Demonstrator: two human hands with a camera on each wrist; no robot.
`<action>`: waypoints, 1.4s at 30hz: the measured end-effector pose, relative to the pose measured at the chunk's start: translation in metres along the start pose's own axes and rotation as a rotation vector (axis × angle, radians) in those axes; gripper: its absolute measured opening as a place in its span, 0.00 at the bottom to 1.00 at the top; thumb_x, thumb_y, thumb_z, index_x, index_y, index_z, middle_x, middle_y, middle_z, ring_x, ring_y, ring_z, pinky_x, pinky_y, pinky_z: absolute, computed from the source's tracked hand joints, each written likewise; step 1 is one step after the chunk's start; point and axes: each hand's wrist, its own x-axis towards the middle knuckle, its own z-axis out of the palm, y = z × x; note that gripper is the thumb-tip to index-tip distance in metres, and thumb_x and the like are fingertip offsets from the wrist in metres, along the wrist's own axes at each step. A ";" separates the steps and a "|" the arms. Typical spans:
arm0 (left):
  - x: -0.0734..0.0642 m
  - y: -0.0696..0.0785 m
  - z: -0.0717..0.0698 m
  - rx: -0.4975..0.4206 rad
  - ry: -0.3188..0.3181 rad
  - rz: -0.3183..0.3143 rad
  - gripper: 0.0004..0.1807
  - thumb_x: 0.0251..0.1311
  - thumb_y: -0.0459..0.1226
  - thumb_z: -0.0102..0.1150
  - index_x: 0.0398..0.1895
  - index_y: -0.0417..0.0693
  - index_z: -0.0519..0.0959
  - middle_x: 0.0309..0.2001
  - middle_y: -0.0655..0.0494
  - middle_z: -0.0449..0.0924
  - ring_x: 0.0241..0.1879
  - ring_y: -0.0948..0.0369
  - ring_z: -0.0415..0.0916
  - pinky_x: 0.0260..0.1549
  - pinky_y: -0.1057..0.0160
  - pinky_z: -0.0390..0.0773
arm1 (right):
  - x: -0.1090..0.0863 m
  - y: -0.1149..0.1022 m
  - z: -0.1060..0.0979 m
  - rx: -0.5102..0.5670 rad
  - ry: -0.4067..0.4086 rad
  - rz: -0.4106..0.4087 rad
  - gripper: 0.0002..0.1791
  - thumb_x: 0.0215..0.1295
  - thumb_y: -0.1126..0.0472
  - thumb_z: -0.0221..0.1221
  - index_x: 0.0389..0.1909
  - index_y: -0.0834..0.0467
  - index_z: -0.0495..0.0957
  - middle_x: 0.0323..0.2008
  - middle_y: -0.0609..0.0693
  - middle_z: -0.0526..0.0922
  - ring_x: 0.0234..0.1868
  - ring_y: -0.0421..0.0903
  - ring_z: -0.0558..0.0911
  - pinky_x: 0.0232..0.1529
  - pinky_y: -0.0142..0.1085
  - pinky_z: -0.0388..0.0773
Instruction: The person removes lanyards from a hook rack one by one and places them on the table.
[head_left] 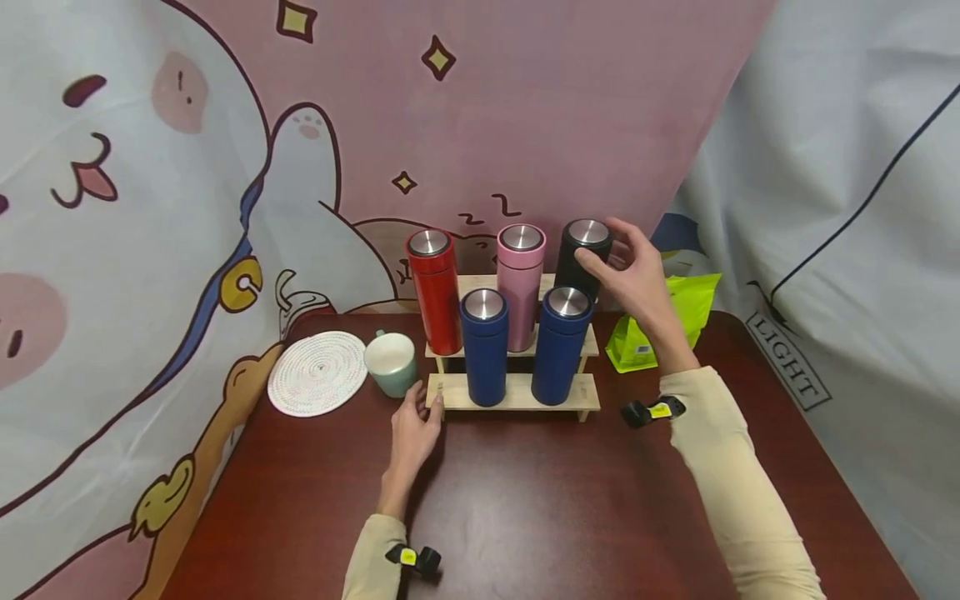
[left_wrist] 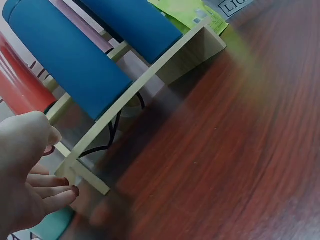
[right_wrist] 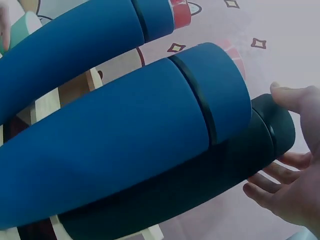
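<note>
In the head view, my right hand (head_left: pixel 637 279) has its thumb and fingers around the top of a black thermos bottle (head_left: pixel 576 271) at the right of the rack's upper tier. The right wrist view shows my right thumb at its cap (right_wrist: pixel 279 122). My left hand (head_left: pixel 412 437) holds the left end of the two-tier wooden rack (head_left: pixel 517 403), thumb and fingers on either side of the corner. A red bottle (head_left: pixel 437 292) and a pink bottle (head_left: pixel 520 283) stand on the upper tier. Two blue bottles, one left (head_left: pixel 486 354) and one right (head_left: pixel 560 354), stand on the lower tier.
A pale green mug (head_left: pixel 393 367) stands just left of the rack, beside a round white woven mat (head_left: pixel 318 375). Behind my right forearm is a bright green pouch (head_left: pixel 633 346). A printed cloth (head_left: pixel 600 108) hangs behind the dark red-brown table (head_left: pixel 540 500).
</note>
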 end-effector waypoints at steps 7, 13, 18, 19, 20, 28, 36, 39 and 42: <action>0.000 -0.007 0.010 -0.026 0.011 -0.002 0.30 0.68 0.40 0.63 0.68 0.35 0.70 0.57 0.37 0.82 0.45 0.48 0.86 0.46 0.50 0.87 | 0.001 -0.001 0.005 -0.020 0.022 -0.006 0.41 0.63 0.50 0.69 0.74 0.56 0.65 0.67 0.60 0.74 0.65 0.59 0.76 0.71 0.53 0.70; -0.002 -0.016 0.018 -0.027 0.036 -0.015 0.27 0.69 0.40 0.63 0.67 0.39 0.73 0.53 0.37 0.84 0.44 0.49 0.87 0.43 0.52 0.87 | 0.002 -0.003 0.005 -0.077 0.032 -0.018 0.40 0.62 0.50 0.69 0.73 0.58 0.67 0.64 0.62 0.76 0.63 0.60 0.77 0.69 0.54 0.72; -0.004 -0.020 0.021 -0.069 0.054 -0.034 0.25 0.67 0.41 0.64 0.66 0.45 0.76 0.53 0.39 0.84 0.44 0.50 0.87 0.43 0.53 0.87 | 0.003 -0.001 0.005 -0.108 0.060 -0.029 0.39 0.61 0.49 0.70 0.70 0.58 0.70 0.61 0.61 0.79 0.61 0.58 0.80 0.67 0.53 0.75; -0.004 -0.020 0.021 -0.077 0.055 -0.040 0.25 0.67 0.41 0.65 0.66 0.46 0.76 0.54 0.40 0.84 0.45 0.50 0.87 0.43 0.54 0.87 | 0.003 0.000 0.005 -0.109 0.070 -0.034 0.38 0.61 0.49 0.70 0.70 0.58 0.71 0.60 0.61 0.80 0.60 0.58 0.80 0.66 0.53 0.76; -0.004 -0.020 0.021 -0.087 0.055 -0.045 0.25 0.67 0.41 0.65 0.66 0.46 0.76 0.54 0.41 0.85 0.45 0.51 0.87 0.43 0.55 0.87 | 0.003 0.002 0.005 -0.111 0.081 -0.039 0.38 0.61 0.49 0.71 0.70 0.58 0.71 0.60 0.61 0.80 0.60 0.57 0.80 0.66 0.52 0.77; -0.004 -0.023 0.025 -0.176 0.080 -0.054 0.25 0.64 0.40 0.68 0.64 0.49 0.79 0.50 0.45 0.88 0.47 0.53 0.87 0.49 0.53 0.86 | 0.003 0.010 0.003 -0.143 0.211 -0.070 0.34 0.60 0.49 0.71 0.65 0.57 0.76 0.54 0.60 0.84 0.52 0.51 0.82 0.60 0.39 0.81; -0.003 -0.022 0.023 -0.197 0.102 -0.062 0.25 0.62 0.41 0.70 0.63 0.51 0.80 0.48 0.44 0.88 0.48 0.53 0.87 0.50 0.51 0.86 | -0.001 0.008 -0.010 -0.128 0.272 -0.083 0.32 0.59 0.50 0.72 0.64 0.53 0.78 0.53 0.58 0.85 0.48 0.38 0.81 0.57 0.30 0.81; -0.003 -0.022 0.022 -0.207 0.108 -0.063 0.25 0.62 0.41 0.70 0.63 0.51 0.80 0.49 0.44 0.88 0.48 0.52 0.87 0.50 0.51 0.86 | -0.002 0.008 -0.016 -0.115 0.283 -0.097 0.31 0.59 0.52 0.72 0.64 0.53 0.78 0.54 0.58 0.84 0.48 0.35 0.81 0.55 0.28 0.80; -0.003 -0.022 0.021 -0.209 0.117 -0.068 0.25 0.62 0.41 0.70 0.64 0.52 0.80 0.50 0.44 0.87 0.49 0.53 0.86 0.50 0.51 0.86 | -0.003 0.008 -0.022 -0.119 0.303 -0.111 0.31 0.59 0.53 0.72 0.64 0.53 0.78 0.53 0.58 0.85 0.46 0.32 0.80 0.53 0.25 0.80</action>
